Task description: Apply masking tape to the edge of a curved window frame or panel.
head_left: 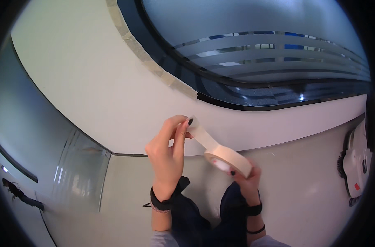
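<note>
A roll of cream masking tape (236,159) is held in my right hand (249,181), its thumb at the core and the fingers mostly hidden behind it. From the roll a short strip of tape (205,137) stretches up and left. My left hand (167,152) pinches the free end of that strip between thumb and fingertips. Beyond my hands, a row of masking tape pieces (144,61) lines the white wall along the dark window frame (171,68), ending near the frame's lower part.
Frosted glass with clear stripes (253,53) fills the window. A glass door or panel (80,168) stands at the left, with a dark handle-like object (22,195). At the far right is a white machine with brushes (356,164). Grey floor (294,197) lies below the white wall (72,70).
</note>
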`<move>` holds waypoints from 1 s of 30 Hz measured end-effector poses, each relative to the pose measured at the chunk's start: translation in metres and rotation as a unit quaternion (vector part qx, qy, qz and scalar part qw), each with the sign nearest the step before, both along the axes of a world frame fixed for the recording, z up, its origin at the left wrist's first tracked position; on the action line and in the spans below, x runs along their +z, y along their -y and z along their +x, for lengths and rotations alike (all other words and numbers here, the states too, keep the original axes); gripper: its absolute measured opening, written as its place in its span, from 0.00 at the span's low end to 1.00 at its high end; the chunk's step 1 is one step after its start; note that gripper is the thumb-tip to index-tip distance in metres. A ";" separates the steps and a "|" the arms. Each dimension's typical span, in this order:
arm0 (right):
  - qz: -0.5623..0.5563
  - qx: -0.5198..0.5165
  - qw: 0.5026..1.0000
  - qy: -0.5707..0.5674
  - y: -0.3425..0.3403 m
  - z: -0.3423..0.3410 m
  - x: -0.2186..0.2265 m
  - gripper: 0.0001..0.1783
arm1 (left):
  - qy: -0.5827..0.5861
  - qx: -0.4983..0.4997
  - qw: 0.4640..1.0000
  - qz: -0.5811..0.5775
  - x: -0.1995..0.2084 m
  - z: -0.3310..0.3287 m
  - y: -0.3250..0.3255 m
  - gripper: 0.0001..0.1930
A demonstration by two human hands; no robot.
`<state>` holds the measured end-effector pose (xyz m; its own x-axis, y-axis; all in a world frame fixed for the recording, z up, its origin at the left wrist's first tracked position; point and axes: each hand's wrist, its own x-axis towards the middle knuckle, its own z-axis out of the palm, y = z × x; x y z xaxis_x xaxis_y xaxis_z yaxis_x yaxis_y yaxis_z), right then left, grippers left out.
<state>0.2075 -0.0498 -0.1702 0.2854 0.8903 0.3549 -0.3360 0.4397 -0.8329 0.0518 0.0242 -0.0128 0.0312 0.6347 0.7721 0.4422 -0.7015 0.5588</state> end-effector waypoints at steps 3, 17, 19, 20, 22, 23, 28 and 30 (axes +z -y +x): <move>0.046 -0.108 0.990 0.080 0.007 0.044 0.028 0.15 | -0.061 0.000 0.994 -0.089 0.000 0.011 -0.005 0.02; 0.261 -0.184 0.759 0.567 -0.038 0.115 0.066 0.18 | 0.229 -0.187 0.947 -0.128 -0.061 0.030 -0.071 0.06; 0.251 -0.197 0.757 0.570 -0.042 0.110 0.061 0.18 | 0.197 -0.127 0.968 -0.083 -0.061 0.030 -0.073 0.05; 0.263 -0.203 0.754 0.566 -0.044 0.106 0.059 0.18 | 0.194 -0.133 0.968 -0.083 -0.061 0.030 -0.077 0.05; 0.270 -0.219 0.750 0.563 -0.050 0.097 0.056 0.19 | 0.094 -0.023 0.987 0.129 -0.060 0.031 -0.084 0.06; 0.281 -0.241 0.750 0.549 -0.052 0.092 0.055 0.19 | 0.098 -0.008 0.983 0.154 -0.059 0.034 -0.085 0.07; 0.287 -0.303 0.746 0.519 -0.055 0.069 0.043 0.20 | 0.107 0.039 0.972 0.206 -0.045 0.030 -0.092 0.06; 0.291 -0.321 0.762 0.481 -0.055 0.062 0.029 0.21 | 0.155 -0.041 0.978 0.129 -0.048 0.028 -0.092 0.06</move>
